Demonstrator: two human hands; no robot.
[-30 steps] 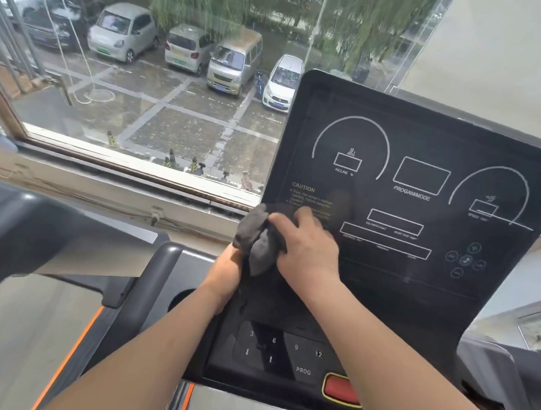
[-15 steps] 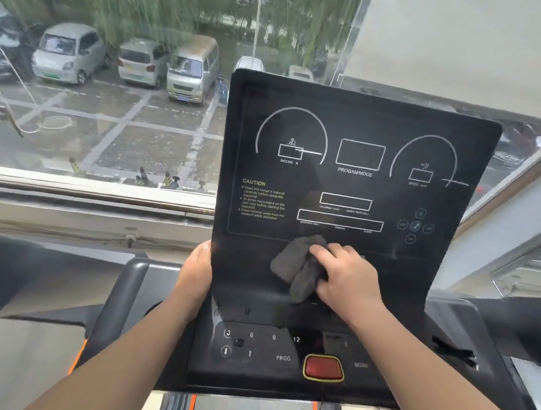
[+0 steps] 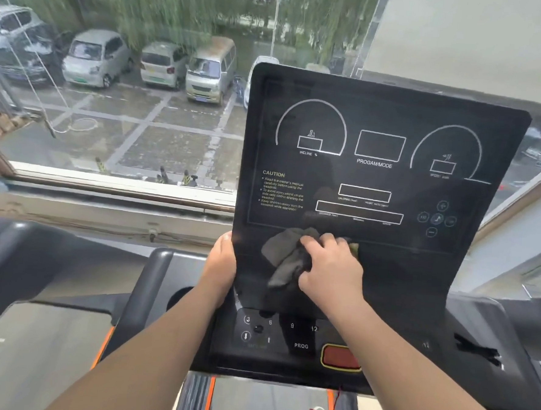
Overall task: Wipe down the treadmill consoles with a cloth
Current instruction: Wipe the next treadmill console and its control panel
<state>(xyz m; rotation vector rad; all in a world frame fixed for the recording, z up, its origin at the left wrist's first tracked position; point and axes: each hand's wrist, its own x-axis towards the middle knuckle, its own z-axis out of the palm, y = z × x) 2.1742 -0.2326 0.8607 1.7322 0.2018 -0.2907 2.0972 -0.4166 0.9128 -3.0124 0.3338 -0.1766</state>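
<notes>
While the treadmill console (image 3: 376, 167) stands tall in the middle of the frame, its top leans back toward the window (image 3: 121, 184) and its long side runs up and down. A dark grey cloth (image 3: 283, 258) sits low on the screen, under the white boxes, near the left edge. A wide stretch of black panel lies between it and the right edge. The right hand (image 3: 331, 272) comes up from the bottom, fingers curled tight around the bunched cloth, pushing it on the panel. The cloth's long side runs up and down too. The left hand (image 3: 221, 265) grips the console's left edge, fingers hidden behind it.
</notes>
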